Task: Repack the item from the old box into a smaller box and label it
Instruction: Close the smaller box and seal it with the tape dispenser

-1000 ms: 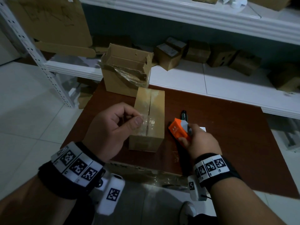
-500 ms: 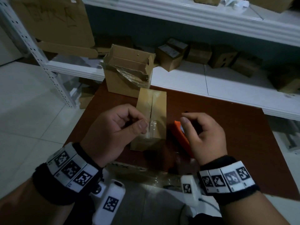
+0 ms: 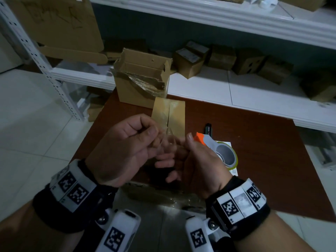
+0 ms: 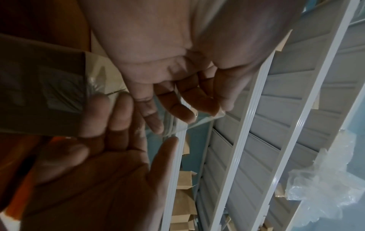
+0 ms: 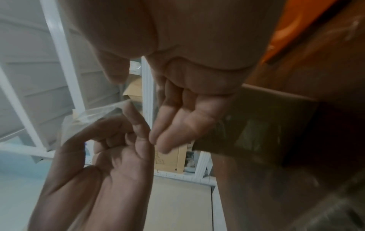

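The small closed cardboard box (image 3: 169,113) lies on the brown table (image 3: 254,160), with clear tape along its top seam. Over its near end my left hand (image 3: 151,132) pinches a strip of clear tape (image 3: 170,140) between thumb and forefinger. In the left wrist view the tape strip (image 4: 199,120) sticks to those fingertips. My right hand (image 3: 176,150) is beside it, fingers straight under the strip and thumb up and apart. The old box (image 3: 141,82) stands open behind, with torn tape hanging from its flap.
An orange tape dispenser (image 3: 209,142) with its roll (image 3: 225,155) lies right of my hands on a white label sheet (image 3: 233,171). A black marker (image 3: 208,129) lies behind it. Several small boxes (image 3: 189,60) sit on the white shelf beyond.
My right hand let go of the orange dispenser, which now lies on the table, and moved left to meet the left hand. The left hand kept its pinch on the tape.
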A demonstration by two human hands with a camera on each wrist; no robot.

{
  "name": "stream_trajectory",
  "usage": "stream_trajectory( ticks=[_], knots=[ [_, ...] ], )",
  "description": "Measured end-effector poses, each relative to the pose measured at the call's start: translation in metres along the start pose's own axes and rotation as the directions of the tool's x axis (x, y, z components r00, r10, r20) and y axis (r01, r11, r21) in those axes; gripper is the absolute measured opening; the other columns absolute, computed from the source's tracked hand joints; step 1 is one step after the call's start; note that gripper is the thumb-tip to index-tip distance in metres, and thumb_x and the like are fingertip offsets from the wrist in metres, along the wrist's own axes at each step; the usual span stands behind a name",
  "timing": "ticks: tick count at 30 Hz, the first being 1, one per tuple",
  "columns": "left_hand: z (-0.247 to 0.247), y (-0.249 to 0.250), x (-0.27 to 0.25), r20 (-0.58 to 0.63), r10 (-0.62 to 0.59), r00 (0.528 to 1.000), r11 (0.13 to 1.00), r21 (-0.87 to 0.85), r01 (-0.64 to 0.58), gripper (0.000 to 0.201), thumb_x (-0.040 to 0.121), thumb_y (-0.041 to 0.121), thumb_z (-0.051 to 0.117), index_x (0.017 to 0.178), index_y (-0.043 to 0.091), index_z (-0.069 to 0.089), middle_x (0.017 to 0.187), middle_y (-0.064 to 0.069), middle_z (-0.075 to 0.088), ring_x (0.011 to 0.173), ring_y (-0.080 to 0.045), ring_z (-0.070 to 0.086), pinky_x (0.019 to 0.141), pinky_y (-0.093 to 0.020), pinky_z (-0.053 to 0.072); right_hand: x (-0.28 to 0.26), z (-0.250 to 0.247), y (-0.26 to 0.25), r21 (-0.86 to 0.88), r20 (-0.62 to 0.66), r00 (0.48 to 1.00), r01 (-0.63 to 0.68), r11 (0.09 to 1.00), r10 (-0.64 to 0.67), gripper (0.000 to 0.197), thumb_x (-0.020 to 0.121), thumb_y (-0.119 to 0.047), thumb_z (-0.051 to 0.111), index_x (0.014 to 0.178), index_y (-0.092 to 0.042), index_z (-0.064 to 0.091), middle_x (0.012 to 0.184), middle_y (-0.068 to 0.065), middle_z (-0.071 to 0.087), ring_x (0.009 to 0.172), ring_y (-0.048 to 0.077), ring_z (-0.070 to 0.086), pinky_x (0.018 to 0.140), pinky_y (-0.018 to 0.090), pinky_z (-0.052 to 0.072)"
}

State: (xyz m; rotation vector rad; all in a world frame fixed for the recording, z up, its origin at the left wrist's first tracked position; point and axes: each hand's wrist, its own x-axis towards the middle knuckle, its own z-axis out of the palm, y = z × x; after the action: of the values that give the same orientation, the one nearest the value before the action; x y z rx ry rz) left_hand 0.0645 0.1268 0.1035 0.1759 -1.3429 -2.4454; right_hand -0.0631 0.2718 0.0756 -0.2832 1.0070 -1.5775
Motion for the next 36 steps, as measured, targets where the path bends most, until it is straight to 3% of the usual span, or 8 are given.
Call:
stream_trajectory(
  ticks=[4, 13, 19, 21, 23, 27, 32, 36],
  knots=[
    [0.003, 0.001, 0.002, -0.064, -0.017, 0.998, 1.000, 0.005, 0.017, 0.010, 0.088, 0.009, 0.061, 0.080, 0.008, 0.066, 0.070, -0.009, 0.057, 0.076, -0.026, 0.061, 0.086, -0.051, 0.055, -0.001, -0.004, -0.002, 0.002, -0.110, 0.984, 0.143, 0.990, -0.141, 0.042, 0.085, -0.027, 0.065, 0.120, -0.005, 0.066, 0.092, 0.022, 0.070, 0.074, 0.029, 0.068, 0.054, 0.032, 0.049],
    [0.001, 0.000, 0.002, -0.033, -0.047, 0.998, 0.999, 0.017, 0.048, 0.012, 0.088, 0.007, 0.054, 0.080, 0.005, 0.063, 0.071, -0.010, 0.060, 0.076, -0.026, 0.064, 0.083, -0.050, 0.057, 0.001, -0.007, -0.002, -0.013, -0.159, 0.945, 0.288, 0.957, -0.287, 0.040, 0.073, 0.006, 0.072, 0.112, -0.003, 0.071, 0.070, 0.013, 0.067, 0.056, 0.020, 0.061, 0.046, 0.025, 0.046],
    [-0.011, 0.001, 0.005, -0.239, 0.048, 0.970, 0.961, 0.274, 0.020, 0.012, 0.084, 0.013, 0.058, 0.078, 0.014, 0.069, 0.069, -0.008, 0.059, 0.065, -0.024, 0.050, 0.055, -0.032, 0.040, -0.002, -0.011, -0.012, -0.081, -0.253, 0.900, 0.346, 0.935, -0.355, 0.036, 0.071, 0.002, 0.070, 0.106, -0.005, 0.073, 0.081, 0.015, 0.068, 0.061, 0.021, 0.062, 0.052, 0.027, 0.050],
    [-0.018, 0.003, 0.002, -0.278, 0.137, 0.951, 0.873, 0.487, 0.017, 0.005, 0.085, 0.018, 0.067, 0.085, 0.016, 0.071, 0.073, -0.008, 0.066, 0.065, -0.023, 0.057, 0.055, -0.029, 0.047, -0.003, -0.014, -0.017, -0.116, -0.270, 0.884, 0.363, 0.924, -0.381, 0.040, 0.070, 0.003, 0.070, 0.110, 0.000, 0.070, 0.084, 0.016, 0.070, 0.068, 0.022, 0.067, 0.064, 0.031, 0.058],
    [-0.023, 0.004, -0.001, -0.258, 0.210, 0.943, 0.708, 0.706, 0.036, 0.009, 0.087, 0.018, 0.075, 0.095, 0.017, 0.072, 0.083, -0.003, 0.074, 0.075, -0.016, 0.070, 0.063, -0.025, 0.057, -0.004, -0.017, -0.018, -0.157, -0.298, 0.863, 0.376, 0.913, -0.407, 0.040, 0.069, 0.003, 0.072, 0.109, 0.001, 0.070, 0.084, 0.017, 0.071, 0.069, 0.021, 0.070, 0.069, 0.031, 0.060],
    [-0.026, -0.002, -0.007, -0.242, 0.314, 0.918, 0.444, 0.892, 0.084, 0.021, 0.077, 0.021, 0.084, 0.095, 0.021, 0.074, 0.077, 0.014, 0.075, 0.073, 0.000, 0.071, 0.062, -0.009, 0.052, -0.005, -0.022, -0.008, -0.322, -0.342, 0.821, 0.354, 0.878, -0.457, 0.031, 0.072, 0.005, 0.076, 0.101, -0.005, 0.072, 0.078, 0.010, 0.073, 0.069, 0.018, 0.069, 0.068, 0.028, 0.057],
    [-0.025, -0.006, -0.011, -0.337, 0.238, 0.911, 0.400, 0.889, 0.224, 0.062, 0.066, 0.033, 0.090, 0.116, 0.031, 0.054, 0.072, 0.019, 0.074, 0.072, 0.008, 0.068, 0.073, -0.021, 0.049, -0.009, -0.026, -0.001, -0.538, -0.318, 0.777, 0.323, 0.779, -0.542, 0.023, 0.079, 0.010, 0.076, 0.094, -0.006, 0.070, 0.074, 0.005, 0.073, 0.068, 0.014, 0.069, 0.065, 0.024, 0.058],
    [-0.028, -0.007, -0.011, -0.383, 0.247, 0.890, 0.384, 0.882, 0.274, 0.058, 0.063, 0.036, 0.091, 0.105, 0.028, 0.052, 0.070, 0.021, 0.073, 0.073, 0.009, 0.066, 0.075, -0.024, 0.046, -0.011, -0.031, 0.007, -0.651, -0.312, 0.756, 0.270, 0.709, -0.575, 0.029, 0.076, 0.003, 0.083, 0.086, -0.022, 0.070, 0.078, 0.005, 0.076, 0.074, 0.017, 0.072, 0.069, 0.028, 0.057]
  ],
)
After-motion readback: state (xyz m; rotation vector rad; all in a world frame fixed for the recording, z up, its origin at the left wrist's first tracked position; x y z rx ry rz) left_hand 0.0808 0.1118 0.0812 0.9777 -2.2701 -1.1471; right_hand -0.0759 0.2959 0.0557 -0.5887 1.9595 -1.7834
